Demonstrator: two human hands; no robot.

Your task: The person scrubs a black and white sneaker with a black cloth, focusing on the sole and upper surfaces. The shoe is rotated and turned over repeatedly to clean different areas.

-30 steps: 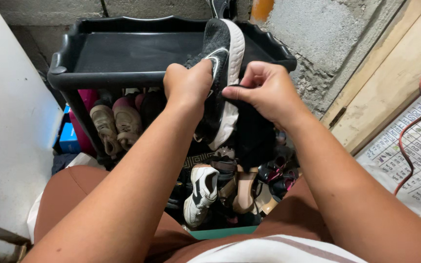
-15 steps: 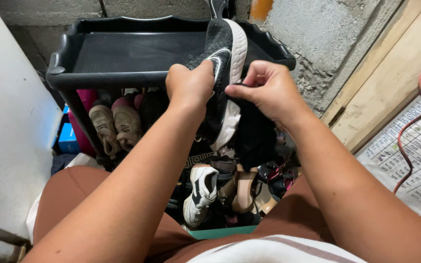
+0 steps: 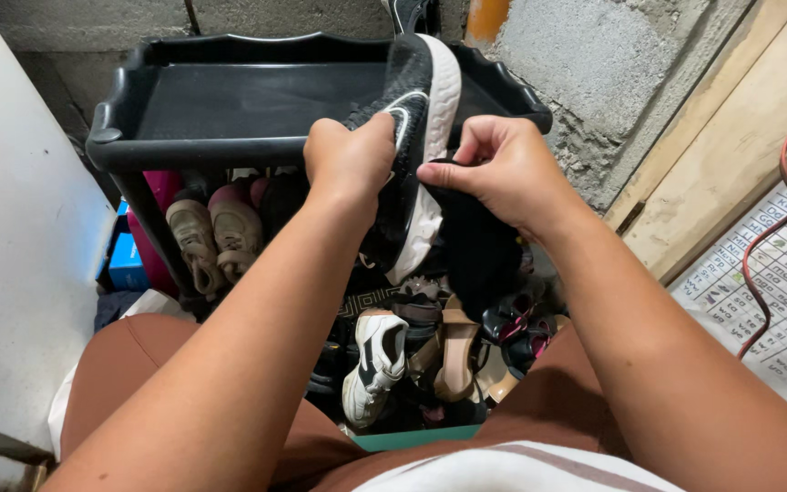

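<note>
The sneaker (image 3: 407,155) was black mesh with a thick white sole and a thin white curved mark on its side. It stood tilted nearly upright in the air, toe toward 12 o'clock, heel toward 6 o'clock, sole edge facing 3 o'clock. A black cloth (image 3: 471,241) hung at the shoe's 4 o'clock side, pressed against the white sole and draping downward.
</note>
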